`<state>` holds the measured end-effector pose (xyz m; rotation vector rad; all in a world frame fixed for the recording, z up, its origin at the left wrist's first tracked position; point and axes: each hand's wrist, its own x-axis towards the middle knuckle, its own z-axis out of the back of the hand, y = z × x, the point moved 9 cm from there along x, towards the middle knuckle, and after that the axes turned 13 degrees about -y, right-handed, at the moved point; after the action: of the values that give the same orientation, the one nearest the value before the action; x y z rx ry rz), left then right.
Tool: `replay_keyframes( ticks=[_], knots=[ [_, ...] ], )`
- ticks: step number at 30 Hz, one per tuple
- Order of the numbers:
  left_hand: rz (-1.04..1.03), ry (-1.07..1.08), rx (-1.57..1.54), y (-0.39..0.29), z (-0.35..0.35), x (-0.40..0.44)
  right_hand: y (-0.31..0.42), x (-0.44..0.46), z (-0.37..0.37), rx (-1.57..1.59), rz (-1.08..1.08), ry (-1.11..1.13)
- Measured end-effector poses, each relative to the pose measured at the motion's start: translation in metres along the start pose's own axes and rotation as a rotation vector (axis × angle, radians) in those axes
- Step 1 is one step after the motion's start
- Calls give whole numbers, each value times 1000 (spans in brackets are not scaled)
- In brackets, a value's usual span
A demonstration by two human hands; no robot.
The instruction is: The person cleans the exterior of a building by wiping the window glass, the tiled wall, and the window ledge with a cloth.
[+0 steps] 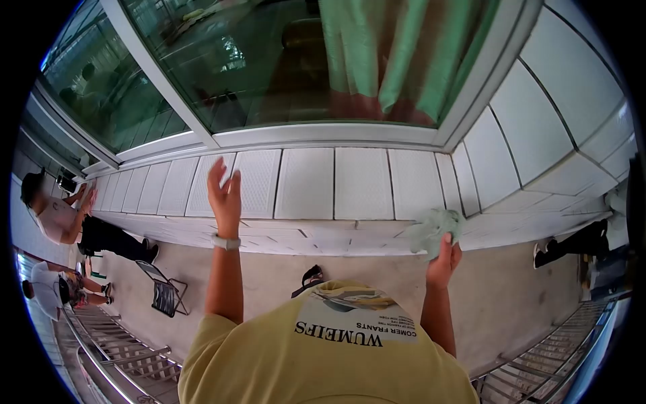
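Observation:
My left hand [225,196] is raised over the white tiled sill [306,183], its fingers apart and nothing in them. A pale green, crumpled cloth [434,230] is gripped in my right hand [444,261], near the sill's front edge at the right. The cloth hangs over that edge, and part of it covers my fingertips. Behind the sill stands a framed glass window [269,74], with a green and pink curtain [383,54] on its far side. Neither hand touches the glass.
At the far left, a person in a dark cap [57,219] has their hands at the sill. Another person [47,289] is lower left. A folding stool [165,296] stands on the floor. Metal railings [128,350] run behind me. Someone's dark-clothed leg [579,244] shows at right.

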<state>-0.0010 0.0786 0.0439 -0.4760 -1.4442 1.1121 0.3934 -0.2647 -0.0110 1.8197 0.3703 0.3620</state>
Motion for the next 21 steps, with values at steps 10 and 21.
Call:
replay_keyframes(
  ticks=[10,21],
  knots=[
    [-70,-350,33,41,6,164,-8,8,-125,-984,909,65],
    [-125,-288,25,70,-12,151,-19,38,-111,-1062,656,-17]
  ],
)
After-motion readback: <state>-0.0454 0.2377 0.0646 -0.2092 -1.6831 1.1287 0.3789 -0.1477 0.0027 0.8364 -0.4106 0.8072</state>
